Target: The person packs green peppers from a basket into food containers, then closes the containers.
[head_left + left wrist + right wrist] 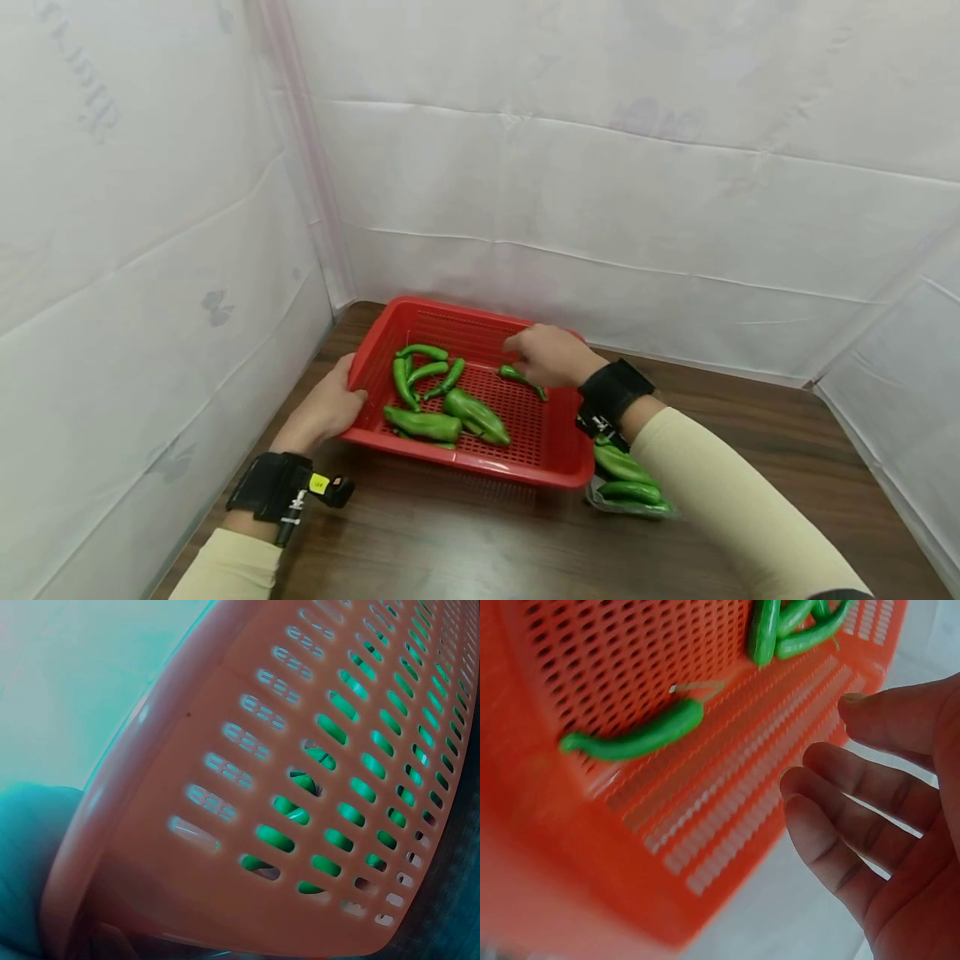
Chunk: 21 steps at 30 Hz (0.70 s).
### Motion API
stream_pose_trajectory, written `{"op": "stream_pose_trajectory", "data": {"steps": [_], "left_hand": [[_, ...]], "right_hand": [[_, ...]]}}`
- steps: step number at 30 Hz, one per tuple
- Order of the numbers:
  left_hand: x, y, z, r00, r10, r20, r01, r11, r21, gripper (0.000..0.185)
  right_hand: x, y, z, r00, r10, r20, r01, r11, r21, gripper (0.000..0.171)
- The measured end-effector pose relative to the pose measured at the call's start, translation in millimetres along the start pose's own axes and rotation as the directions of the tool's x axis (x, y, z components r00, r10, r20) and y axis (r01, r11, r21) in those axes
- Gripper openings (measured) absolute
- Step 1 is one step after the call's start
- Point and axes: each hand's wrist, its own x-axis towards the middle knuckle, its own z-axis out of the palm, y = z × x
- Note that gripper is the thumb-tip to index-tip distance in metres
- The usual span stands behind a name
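A red perforated plastic basket [480, 468], tilted slightly towards me, holds several thin green chillies [405, 383] on its left side. Two broader green peppers [477, 417] lie near its front wall. My left hand [330, 404] grips the basket's left rim; the left wrist view shows the basket's slotted side wall [187, 742] and part of that hand. Over the back right of the basket hovers my right hand [555, 354], fingers loosely spread with nothing in them. One separate chilli [645, 733] rests on the basket floor below it.
A clear plastic tray [622, 506] with green peppers [630, 492] stands right of the basket, partly hidden by my right forearm. Brown wood-grain table [450, 550] lies underneath. White sheet walls [600, 208] enclose the left, back and right.
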Motion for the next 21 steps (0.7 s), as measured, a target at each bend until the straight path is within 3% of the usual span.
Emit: {"op": "stream_pose_trajectory", "data": {"steps": [5, 11, 21], "left_hand": [[-3.0, 3.3, 1.6, 1.0, 0.0, -0.006, 0.0, 1.0, 0.002, 0.067], [-5.8, 6.2, 4.7, 1.0, 0.012, -0.013, -0.012, 1.0, 0.028, 0.065], [-8.7, 10.7, 11.4, 0.999, 0.024, -0.023, -0.023, 0.999, 0.025, 0.064]], "right_hand": [[22.7, -13.3, 10.5, 0.997, -0.056, 0.059, 0.057, 0.998, -0.013, 0.02], [40.1, -24.1, 25.5, 0.991, 0.001, 0.134, 0.002, 1.0, -0.027, 0.037], [58.2, -29.0, 47.6, 0.989, -0.022, 0.144, 0.031, 0.998, -0.059, 0.044]]}}
